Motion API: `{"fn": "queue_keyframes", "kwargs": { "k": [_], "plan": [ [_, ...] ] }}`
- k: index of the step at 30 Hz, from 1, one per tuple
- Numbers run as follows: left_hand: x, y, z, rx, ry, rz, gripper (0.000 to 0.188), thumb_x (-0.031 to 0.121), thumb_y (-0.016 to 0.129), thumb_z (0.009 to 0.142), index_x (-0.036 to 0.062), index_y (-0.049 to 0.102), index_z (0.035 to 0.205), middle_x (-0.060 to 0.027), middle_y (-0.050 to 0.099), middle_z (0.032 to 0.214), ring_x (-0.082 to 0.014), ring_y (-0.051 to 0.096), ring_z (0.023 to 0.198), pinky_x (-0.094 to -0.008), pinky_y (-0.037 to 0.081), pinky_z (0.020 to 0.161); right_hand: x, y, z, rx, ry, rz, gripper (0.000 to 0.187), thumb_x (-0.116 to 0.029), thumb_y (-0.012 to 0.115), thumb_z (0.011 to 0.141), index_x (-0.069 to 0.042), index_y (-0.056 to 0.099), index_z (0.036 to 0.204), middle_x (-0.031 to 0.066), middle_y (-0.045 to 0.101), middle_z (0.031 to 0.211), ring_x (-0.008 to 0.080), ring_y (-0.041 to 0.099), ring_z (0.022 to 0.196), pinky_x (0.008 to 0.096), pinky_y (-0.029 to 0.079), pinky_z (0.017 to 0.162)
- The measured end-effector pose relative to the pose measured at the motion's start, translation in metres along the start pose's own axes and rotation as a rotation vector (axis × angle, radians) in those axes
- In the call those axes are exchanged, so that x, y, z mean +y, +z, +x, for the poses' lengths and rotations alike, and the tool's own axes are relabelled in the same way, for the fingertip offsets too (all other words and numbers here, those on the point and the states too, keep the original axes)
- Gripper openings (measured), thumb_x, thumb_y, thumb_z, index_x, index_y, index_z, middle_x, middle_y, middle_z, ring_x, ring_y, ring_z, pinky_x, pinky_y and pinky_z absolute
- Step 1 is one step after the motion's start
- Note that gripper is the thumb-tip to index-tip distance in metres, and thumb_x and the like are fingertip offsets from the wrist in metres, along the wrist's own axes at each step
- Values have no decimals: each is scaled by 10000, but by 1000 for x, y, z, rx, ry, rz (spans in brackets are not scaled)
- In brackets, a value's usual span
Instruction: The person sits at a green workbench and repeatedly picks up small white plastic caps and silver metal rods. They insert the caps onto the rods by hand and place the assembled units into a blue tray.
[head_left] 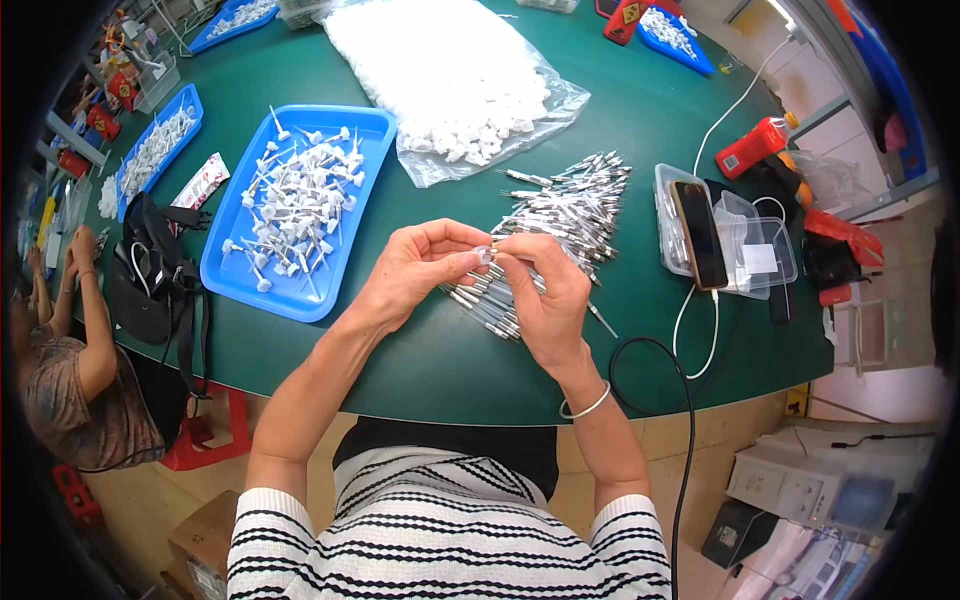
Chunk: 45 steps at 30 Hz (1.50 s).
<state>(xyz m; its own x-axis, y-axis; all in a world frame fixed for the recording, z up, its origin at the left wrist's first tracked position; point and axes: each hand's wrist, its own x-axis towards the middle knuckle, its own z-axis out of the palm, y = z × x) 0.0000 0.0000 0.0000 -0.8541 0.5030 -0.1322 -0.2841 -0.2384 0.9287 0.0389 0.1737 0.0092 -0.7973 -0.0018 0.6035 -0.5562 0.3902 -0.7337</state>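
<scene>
Above the near middle of the table, my two hands meet fingertip to fingertip. A small white plastic cap (484, 257) is pinched between the thumb and forefinger of my left hand (415, 270). My right hand (548, 300) closes its thumb and forefinger right beside the cap; a tiny metallic bit shows there, mostly covered by the fingers. Beneath and behind my hands lies a pile of thin metal-tipped rods (575, 205). To the left, a blue tray (222, 262) holds many rods fitted with white caps (305, 200).
A clear bag of white caps (440, 75) lies open at the back. A phone (700, 235) rests on clear plastic boxes at right, near a red bottle (752, 148) and a white cable. A black bag (150, 265) sits left; a co-worker's arms (92, 320) are beyond it.
</scene>
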Motion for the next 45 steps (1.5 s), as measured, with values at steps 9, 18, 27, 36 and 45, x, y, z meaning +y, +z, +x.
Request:
{"fn": "queue_keyframes", "kwargs": {
  "k": [9,18,27,36,45],
  "plan": [
    [-1,-1,0,19,23,-8,236,89,652,874,-11,622,1086,-81,681,952,-118,653,872,-222,540,736,0,-3,0,58,79,112,85,6,643,847,-15,626,927,77,635,839,168,619,735,275,495,644],
    [14,-14,-1,230,69,-42,274,107,659,874,12,596,1123,-94,686,994,-134,662,878,-209,545,718,26,-2,31,-105,381,142,71,-76,646,845,-9,646,867,67,666,762,134,622,723,252,486,667],
    [11,-14,0,260,54,-36,264,97,650,876,9,603,1120,-106,679,999,-143,674,885,-201,568,701,32,14,29,-165,154,-364,164,-167,711,747,-60,694,870,66,637,763,244,542,805,364,435,736],
    [14,0,-6,169,3,-67,226,97,657,868,32,623,1082,-89,671,990,-126,666,870,-199,562,700,-7,-103,-26,-200,243,-705,138,-111,711,751,-66,667,873,65,599,863,259,532,872,390,399,753],
    [-2,10,-9,25,-63,-31,133,84,657,865,41,648,990,-63,658,985,-101,639,864,-197,550,709,1,-104,-68,-99,282,-834,108,-58,682,773,-50,600,844,70,582,858,255,528,865,377,386,758]
  ]
}}
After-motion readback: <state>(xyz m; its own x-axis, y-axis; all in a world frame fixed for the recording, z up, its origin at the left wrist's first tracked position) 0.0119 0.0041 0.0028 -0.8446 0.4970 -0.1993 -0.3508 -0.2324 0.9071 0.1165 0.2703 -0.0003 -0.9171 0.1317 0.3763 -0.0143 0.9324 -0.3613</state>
